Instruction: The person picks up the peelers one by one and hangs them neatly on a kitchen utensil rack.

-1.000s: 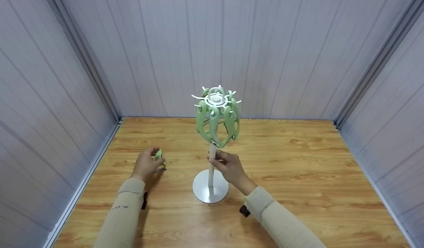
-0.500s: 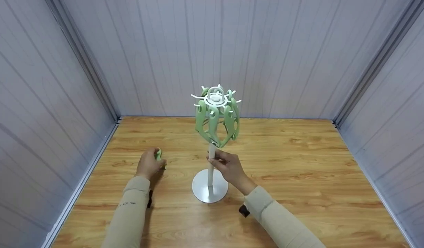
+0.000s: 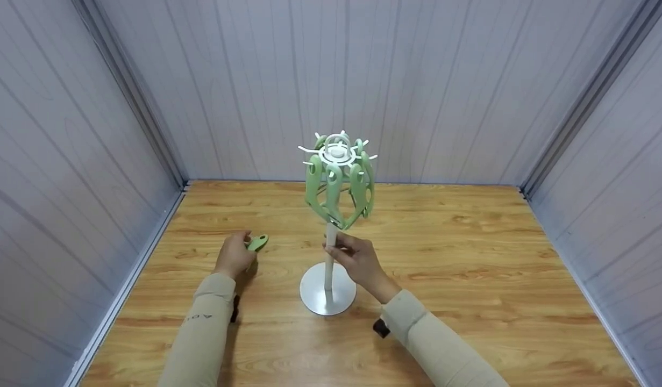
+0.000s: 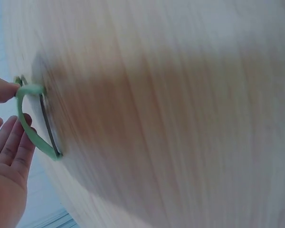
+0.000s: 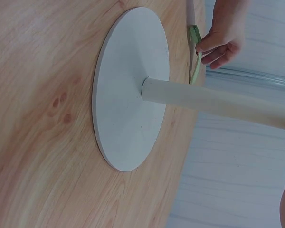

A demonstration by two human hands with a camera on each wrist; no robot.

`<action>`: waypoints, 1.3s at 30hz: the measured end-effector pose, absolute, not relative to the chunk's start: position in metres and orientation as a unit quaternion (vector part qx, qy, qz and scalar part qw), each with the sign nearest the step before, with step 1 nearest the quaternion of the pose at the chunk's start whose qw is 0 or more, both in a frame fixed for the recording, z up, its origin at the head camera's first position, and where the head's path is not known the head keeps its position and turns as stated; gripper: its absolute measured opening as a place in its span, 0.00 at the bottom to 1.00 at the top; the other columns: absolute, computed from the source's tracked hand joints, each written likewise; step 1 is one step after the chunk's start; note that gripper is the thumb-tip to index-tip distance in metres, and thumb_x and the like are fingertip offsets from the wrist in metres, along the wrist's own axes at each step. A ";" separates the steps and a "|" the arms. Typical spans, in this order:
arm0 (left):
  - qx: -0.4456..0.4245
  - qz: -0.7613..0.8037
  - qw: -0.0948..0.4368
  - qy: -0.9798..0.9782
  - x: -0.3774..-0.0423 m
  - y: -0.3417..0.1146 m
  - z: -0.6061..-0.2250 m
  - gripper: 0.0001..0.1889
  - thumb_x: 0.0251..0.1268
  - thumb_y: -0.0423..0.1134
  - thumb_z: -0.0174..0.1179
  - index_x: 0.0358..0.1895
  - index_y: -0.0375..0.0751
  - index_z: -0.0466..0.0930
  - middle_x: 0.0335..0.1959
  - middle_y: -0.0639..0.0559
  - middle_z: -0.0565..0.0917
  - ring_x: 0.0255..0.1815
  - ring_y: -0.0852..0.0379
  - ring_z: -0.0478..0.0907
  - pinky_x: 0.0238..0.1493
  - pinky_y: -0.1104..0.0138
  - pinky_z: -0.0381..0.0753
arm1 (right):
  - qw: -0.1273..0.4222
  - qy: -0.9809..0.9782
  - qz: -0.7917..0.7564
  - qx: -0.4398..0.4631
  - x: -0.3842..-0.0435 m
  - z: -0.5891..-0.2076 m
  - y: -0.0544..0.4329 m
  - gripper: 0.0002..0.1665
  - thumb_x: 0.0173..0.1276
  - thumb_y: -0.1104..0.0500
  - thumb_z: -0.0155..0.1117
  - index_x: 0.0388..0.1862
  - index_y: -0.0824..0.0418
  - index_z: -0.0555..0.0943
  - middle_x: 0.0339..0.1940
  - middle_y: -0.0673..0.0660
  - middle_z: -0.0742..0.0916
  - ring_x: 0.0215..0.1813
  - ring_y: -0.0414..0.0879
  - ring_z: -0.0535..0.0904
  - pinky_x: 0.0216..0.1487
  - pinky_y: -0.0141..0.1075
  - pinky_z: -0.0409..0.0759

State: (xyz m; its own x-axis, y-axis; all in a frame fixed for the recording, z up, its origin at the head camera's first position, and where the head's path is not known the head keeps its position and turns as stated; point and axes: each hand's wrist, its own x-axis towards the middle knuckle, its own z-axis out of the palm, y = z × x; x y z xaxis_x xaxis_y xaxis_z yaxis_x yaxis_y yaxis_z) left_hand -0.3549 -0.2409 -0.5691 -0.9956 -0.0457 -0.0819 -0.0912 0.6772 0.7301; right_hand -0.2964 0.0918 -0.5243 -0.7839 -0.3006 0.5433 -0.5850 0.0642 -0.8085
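Observation:
My left hand (image 3: 235, 257) pinches a green peeler (image 3: 258, 243) low over the left side of the table. Its rounded handle end with a hole points to the far right, past the fingers. In the left wrist view, the curved green frame and thin metal blade of this peeler (image 4: 34, 137) face the wood, the thumb at one end. My right hand (image 3: 363, 263) grips the white pole (image 3: 329, 275) of a stand between thumb and fingers. Several green peelers (image 3: 333, 196) hang in a ring from the hooks of its white top (image 3: 337, 155).
The stand's round white base (image 3: 313, 293) rests flat on the wooden table (image 3: 470, 269). Pale panel walls (image 3: 244, 97) enclose the table at the back and both sides. Part of a white hook sticks out bare at the upper left of the stand.
My left hand has shifted slightly right and closed more around the peeler. The peeler's handle end has swung from pointing away to pointing far right. My right hand stays on the pole.

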 end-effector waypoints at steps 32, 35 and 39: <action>-0.005 0.421 0.011 0.907 -0.350 -0.240 -0.535 0.22 0.79 0.32 0.63 0.71 0.26 0.79 0.64 0.30 0.84 0.64 0.37 0.84 0.64 0.46 0.85 | 0.100 -0.734 0.608 0.286 -0.297 -0.523 0.092 0.15 0.78 0.68 0.68 0.59 0.72 0.87 0.49 0.69 0.93 0.52 0.45 0.92 0.53 0.36 0.91; 0.001 0.425 0.003 0.905 -0.348 -0.238 -0.530 0.23 0.79 0.33 0.64 0.71 0.27 0.78 0.63 0.31 0.85 0.61 0.39 0.84 0.62 0.49 0.86 | 0.100 -0.733 0.609 0.286 -0.297 -0.524 0.091 0.15 0.77 0.68 0.69 0.60 0.73 0.87 0.49 0.70 0.93 0.52 0.46 0.93 0.53 0.36 0.91; 0.010 0.431 -0.013 0.902 -0.343 -0.236 -0.521 0.24 0.79 0.35 0.65 0.72 0.28 0.78 0.61 0.32 0.85 0.57 0.42 0.85 0.56 0.55 0.87 | 0.104 -0.734 0.606 0.289 -0.296 -0.523 0.092 0.16 0.77 0.69 0.68 0.60 0.73 0.86 0.49 0.70 0.93 0.52 0.50 0.93 0.53 0.37 0.91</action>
State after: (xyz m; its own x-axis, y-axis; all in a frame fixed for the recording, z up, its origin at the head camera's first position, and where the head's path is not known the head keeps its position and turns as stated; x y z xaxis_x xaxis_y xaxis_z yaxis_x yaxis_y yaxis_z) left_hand -0.3431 -0.2358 -0.5211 -0.9995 0.0058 0.0323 0.0287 0.6278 0.7778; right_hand -0.2959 0.0916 -0.5233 -0.8114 -0.2986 0.5024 -0.5499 0.0988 -0.8294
